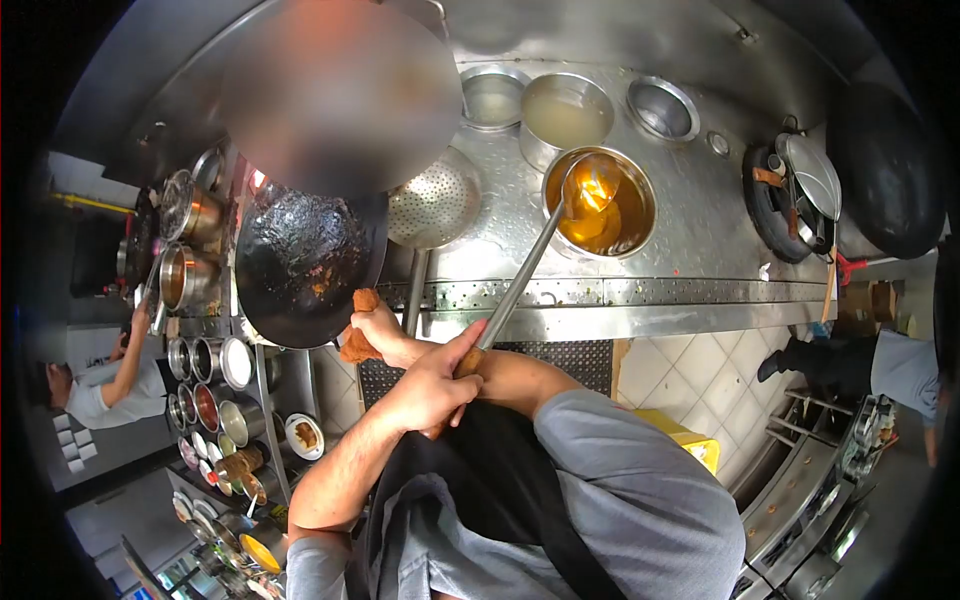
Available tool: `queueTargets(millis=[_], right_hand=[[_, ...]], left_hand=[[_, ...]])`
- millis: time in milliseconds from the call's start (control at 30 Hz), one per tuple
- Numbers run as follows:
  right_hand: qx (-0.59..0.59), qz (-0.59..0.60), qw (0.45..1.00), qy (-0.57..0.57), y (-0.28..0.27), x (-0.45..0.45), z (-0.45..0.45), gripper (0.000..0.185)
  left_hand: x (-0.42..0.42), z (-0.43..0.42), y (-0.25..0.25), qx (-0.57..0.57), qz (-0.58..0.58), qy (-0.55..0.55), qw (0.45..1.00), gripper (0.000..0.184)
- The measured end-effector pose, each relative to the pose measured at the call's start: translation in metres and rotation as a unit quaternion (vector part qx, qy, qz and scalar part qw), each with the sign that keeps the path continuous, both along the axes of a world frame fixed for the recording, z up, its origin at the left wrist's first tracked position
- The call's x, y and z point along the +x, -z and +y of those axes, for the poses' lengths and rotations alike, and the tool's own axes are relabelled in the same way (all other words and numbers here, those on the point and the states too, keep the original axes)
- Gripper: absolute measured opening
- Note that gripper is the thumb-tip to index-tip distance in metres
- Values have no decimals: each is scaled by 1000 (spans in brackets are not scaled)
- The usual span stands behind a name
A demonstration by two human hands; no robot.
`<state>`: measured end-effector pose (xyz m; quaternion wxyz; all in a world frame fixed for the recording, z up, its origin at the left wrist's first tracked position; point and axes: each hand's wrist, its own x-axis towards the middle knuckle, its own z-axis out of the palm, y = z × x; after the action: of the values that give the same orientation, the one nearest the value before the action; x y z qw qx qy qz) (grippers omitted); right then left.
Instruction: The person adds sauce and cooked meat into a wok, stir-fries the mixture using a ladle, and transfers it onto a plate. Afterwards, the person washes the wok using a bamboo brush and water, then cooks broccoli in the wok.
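My forearms are crossed, my left lying over my right. My left hand (435, 385) is closed round the wooden grip of a long-handled ladle (525, 268), one finger stretched along the shaft. The ladle's bowl is at the steel pot (649, 215) of amber liquid that looks like oil. Farther left, my right hand (378, 332) grips a folded brown cloth (358, 347) against the near right rim of a black wok (262, 300). Dark residue and a few brown bits lie in the wok. A perforated strainer (435, 205) rests just right of it, its handle pointing toward me.
Behind the oil pot stand a pot of cloudy liquid (568, 108) and steel bowls (663, 108). A pan with utensils (785, 200) sits at the right. Seasoning containers (205, 360) line the left. One person (110, 390) works at far left; another (900, 365) stands at far right.
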<state>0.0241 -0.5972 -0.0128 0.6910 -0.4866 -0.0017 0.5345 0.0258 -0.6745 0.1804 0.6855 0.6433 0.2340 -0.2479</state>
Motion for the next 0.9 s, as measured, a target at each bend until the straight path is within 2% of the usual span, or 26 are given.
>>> queueTargets(millis=[67,167,233,333,400,500,533,567,600,633,667,733,800,833,867,900], right_hand=[[2,19,1000,-3,-13,2,-4,15],[14,12,999,-38,9,-6,3,23],[20,-29,999,-20,6,-11,2,20],[44,-35,997,-48,-12,-4,-5,10],[62,-16,994,-88,-36,0,-11,7],[185,32,977,-96,46,-39,23,17],[45,92,993,-52,-28,-36,23,13],[-5,60,998,-28,-53,-43,31,13],[-13,86,996,-30,-59,-49,35,19],[-4,97,995,-37,-45,-58,44,23],[6,108,993,-42,-31,-67,53,27],[-28,56,997,-52,-48,-86,59,33],[-61,36,997,-23,-38,-103,72,34],[-65,38,997,-21,-40,-112,77,33],[-69,41,997,-21,-41,-119,81,33],[-57,36,998,-12,-31,-125,85,34]], left_hand=[[-4,1,2,-59,-20,-40,997,83],[-15,4,0,-150,-49,-126,979,84],[-27,12,0,-205,-70,-176,960,83],[-62,37,-7,-335,-73,-270,900,80],[-95,59,-13,-436,-123,-298,840,76],[-160,95,-32,-413,-177,-336,828,80],[-180,112,-39,-360,-184,-327,854,84],[-200,130,-43,-187,-175,-291,922,83],[-217,147,-46,-9,-155,-245,957,83],[-224,164,-68,183,-28,-195,963,80],[-238,187,-59,401,-71,-127,904,77],[-271,235,-19,439,-167,-155,869,77],[-299,251,3,472,-144,-164,854,73],[-312,248,-5,474,-60,-158,864,71],[-329,248,2,472,-56,-169,863,74],[-348,246,19,402,-86,-218,885,74]])
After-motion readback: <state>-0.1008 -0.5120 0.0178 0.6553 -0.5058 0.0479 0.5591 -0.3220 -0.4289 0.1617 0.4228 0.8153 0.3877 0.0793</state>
